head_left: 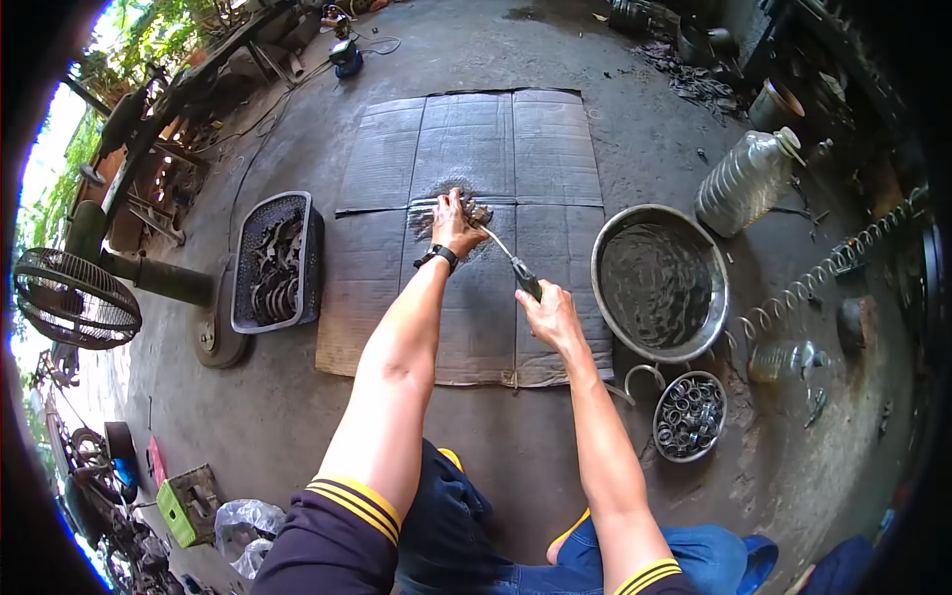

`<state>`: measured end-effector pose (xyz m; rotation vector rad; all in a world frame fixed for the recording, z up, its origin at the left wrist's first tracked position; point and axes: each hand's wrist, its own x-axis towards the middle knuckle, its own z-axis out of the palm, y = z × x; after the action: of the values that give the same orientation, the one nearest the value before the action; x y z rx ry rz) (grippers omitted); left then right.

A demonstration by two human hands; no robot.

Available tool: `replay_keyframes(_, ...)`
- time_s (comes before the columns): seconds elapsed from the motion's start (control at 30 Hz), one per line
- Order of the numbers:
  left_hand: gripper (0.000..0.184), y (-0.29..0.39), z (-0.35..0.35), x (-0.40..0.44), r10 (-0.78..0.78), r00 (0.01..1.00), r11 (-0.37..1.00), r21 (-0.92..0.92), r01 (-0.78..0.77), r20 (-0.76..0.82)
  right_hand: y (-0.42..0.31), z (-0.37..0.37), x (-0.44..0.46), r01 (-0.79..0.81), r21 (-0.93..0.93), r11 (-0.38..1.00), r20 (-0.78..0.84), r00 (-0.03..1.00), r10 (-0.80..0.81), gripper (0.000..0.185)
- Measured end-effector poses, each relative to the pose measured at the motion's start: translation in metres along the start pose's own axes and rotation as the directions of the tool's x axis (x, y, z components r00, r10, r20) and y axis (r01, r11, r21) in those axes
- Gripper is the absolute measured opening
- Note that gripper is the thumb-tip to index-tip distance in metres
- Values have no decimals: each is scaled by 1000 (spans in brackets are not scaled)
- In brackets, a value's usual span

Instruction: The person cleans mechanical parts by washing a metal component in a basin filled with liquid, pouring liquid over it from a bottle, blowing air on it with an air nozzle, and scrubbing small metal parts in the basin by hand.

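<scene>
My left hand [456, 226] presses down, fingers bent, over a small, dirty metal part [480, 214] on the flattened cardboard [466, 327]. Most of that part is hidden under the hand, so its kind cannot be made out. In my right hand [551, 315] is a hand tool [524, 276] with a dark green handle, my fingers wrapped round its grip. A thin, pale, curved shaft runs from the handle to the part beside my left hand. Wet, dark stains surround that spot on the cardboard.
Right of the cardboard stand a metal basin [600, 283] of dark liquid, a bowl [724, 421] of metal rings and a large plastic bottle [744, 183]. On the left are a plastic basket [315, 268] of curved metal parts and a fan [77, 297]. A coiled spring [828, 263] lies far right.
</scene>
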<state>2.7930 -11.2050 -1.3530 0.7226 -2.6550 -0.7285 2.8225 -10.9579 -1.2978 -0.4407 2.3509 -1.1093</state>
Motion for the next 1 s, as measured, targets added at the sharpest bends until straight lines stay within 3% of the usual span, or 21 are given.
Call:
replay_keyframes(0.1,98,6,2,-1,31,999,999,-26,-30,35,-5,-1,0,-24,-85,996,-52,998,20,39)
replay_keyframes(0.13,98,8,2,-2,37,998,999,-21,-36,45,1,1,-1,27,-95,995,-153,987,-41,41)
replay_keyframes(0.37,98,6,3,-4,44,997,999,-22,-42,65,-8,-9,-4,-12,-80,997,-210,978,-6,41)
replay_keyframes(0.43,98,6,0,-5,48,997,999,-23,-47,68,-11,-12,-2,1,-99,995,-160,987,-17,42)
replay_keyframes(0.53,99,8,-5,-8,38,997,999,-16,-37,67,-3,-5,2,-9,-86,996,-255,967,-13,40)
replay_keyframes(0.57,99,9,-7,-8,22,998,1000,-11,-22,59,-5,-8,3,-5,-87,996,-254,967,-18,40)
replay_keyframes(0.63,100,10,-11,-9,34,997,999,-17,-33,62,-7,-11,4,-69,-12,998,-23,997,68,42)
replay_keyframes(0.67,100,11,-12,-9,34,997,999,-8,-34,69,-6,-9,4,-67,-10,998,-25,997,67,42)
replay_keyframes(0.73,100,13,-13,-10,47,996,999,-3,-47,71,-3,-4,6,50,-84,995,-195,979,-65,39)
replay_keyframes(0.83,99,13,-10,-12,67,995,998,1,-67,69,-1,2,12,59,-47,997,-196,978,-67,40)
replay_keyframes(0.87,98,15,-11,-12,70,994,997,4,-71,79,-2,3,11,77,-143,987,-307,944,-119,39)
replay_keyframes(0.9,98,18,-12,-12,71,994,997,5,-72,77,-2,1,12,79,-143,987,-308,944,-120,39)
replay_keyframes(0.97,95,23,-12,-12,88,992,996,-2,-88,87,-4,-3,14,49,-39,998,-49,997,-51,38)
replay_keyframes(1.0,95,25,-12,-12,91,992,996,-1,-91,87,-6,-4,13,50,-37,998,-51,997,-51,38)
